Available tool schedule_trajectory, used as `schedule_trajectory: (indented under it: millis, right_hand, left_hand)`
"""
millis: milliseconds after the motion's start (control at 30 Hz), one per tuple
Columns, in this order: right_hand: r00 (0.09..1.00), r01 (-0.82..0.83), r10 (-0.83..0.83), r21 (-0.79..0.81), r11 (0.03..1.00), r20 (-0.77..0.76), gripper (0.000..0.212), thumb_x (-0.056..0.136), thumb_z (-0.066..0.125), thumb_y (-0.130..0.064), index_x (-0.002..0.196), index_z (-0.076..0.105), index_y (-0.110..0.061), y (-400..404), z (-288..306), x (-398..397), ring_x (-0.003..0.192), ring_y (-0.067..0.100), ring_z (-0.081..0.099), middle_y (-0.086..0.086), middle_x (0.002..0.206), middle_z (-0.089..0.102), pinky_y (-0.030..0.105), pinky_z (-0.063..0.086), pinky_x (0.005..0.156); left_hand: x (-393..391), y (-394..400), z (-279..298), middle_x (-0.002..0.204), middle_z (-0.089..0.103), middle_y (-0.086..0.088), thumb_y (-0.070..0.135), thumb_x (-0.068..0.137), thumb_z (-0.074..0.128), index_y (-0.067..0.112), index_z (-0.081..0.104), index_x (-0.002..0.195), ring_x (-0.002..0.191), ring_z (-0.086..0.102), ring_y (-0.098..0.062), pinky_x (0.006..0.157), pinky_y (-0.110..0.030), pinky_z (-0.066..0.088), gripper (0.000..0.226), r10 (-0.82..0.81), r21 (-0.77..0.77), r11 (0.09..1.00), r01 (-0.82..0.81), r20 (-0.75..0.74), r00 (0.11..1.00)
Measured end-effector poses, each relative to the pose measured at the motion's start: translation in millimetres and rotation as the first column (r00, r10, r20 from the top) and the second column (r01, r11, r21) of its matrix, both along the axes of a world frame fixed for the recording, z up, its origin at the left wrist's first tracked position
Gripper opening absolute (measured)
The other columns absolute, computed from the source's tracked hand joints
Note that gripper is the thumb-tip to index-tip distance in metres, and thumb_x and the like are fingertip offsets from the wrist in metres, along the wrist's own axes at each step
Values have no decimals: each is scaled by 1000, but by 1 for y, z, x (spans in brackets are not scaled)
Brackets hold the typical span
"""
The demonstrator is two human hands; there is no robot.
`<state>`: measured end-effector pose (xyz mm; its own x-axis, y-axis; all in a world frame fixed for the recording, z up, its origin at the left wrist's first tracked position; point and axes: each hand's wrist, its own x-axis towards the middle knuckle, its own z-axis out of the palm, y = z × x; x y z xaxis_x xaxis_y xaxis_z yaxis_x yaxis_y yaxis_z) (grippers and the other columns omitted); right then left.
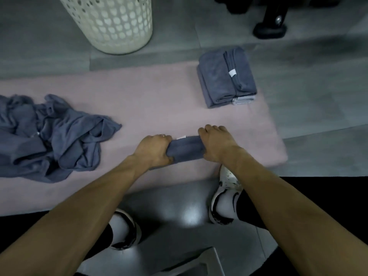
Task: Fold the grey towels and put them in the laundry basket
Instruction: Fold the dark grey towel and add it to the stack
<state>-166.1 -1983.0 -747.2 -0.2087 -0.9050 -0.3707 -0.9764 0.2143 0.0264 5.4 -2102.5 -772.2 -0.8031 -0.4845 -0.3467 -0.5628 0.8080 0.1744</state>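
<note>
Grey towel [184,149]: soft cloth folded into a narrow band, lying on the pink mat [151,100] near its front edge; I see a small white tag at its far edge, too blurred to read.
Left hand [154,149]: my fingers curl round the band's left end.
Right hand [214,143]: it grips the band's right end.
Folded stack [226,76]: neat rectangles on the mat's far right corner, white label unreadable.
Unfolded pile [49,134]: crumpled grey towels at the mat's left.
Laundry basket [113,22]: cream plastic, round, perforated wall, standing on the grey floor beyond the mat.
Shoes [227,196]: white with black marks.
</note>
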Motion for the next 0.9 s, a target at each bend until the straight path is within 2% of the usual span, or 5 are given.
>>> schedule_trajectory:
  millis: [233,400,567,700,900]
  right_hand:
    - [997,-50,58,-136,989,57,38,84,61,-30,116,50,-12,10,88,3,106,31,57,7,118,54,38,45,81]
    - [998,42,-34,-184,982,47,32,81,61,-25,107,49,-11,30,133,-25,104,35,59,9,117,57,35,44,74]
    - [996,3,11,-173,985,85,36,85,56,-24,119,44,-15,31,156,-43,103,34,59,8,119,55,41,50,79]
    - [995,97,-92,-111,989,43,21,88,52,-19,107,49,-13,11,167,-90,99,33,59,11,114,59,32,40,69]
    - [906,419,-413,-66,906,92,34,89,56,-28,113,54,-5,-34,125,-193,105,35,58,18,118,58,30,39,72]
  left_hand:
    - [-12,17,101,106,61,2,51,78,61,21,53,106,92,61,-23,70,-28,40,42,-168,-205,969,141,-116,979]
    - [-21,19,152,109,61,2,45,72,67,23,52,112,98,58,-23,70,-30,42,48,-154,-146,980,135,-133,979]
    - [-60,15,187,115,61,4,38,79,66,25,55,116,104,56,-20,76,-33,47,41,-254,-267,943,199,-191,948]
    - [-109,-14,183,124,55,3,42,81,68,24,48,125,114,51,-19,85,-34,48,51,-296,-236,940,248,-200,934]
    - [-209,-75,113,143,42,-8,29,88,58,21,19,148,119,53,-32,92,-43,49,73,-135,-75,990,122,-205,969]
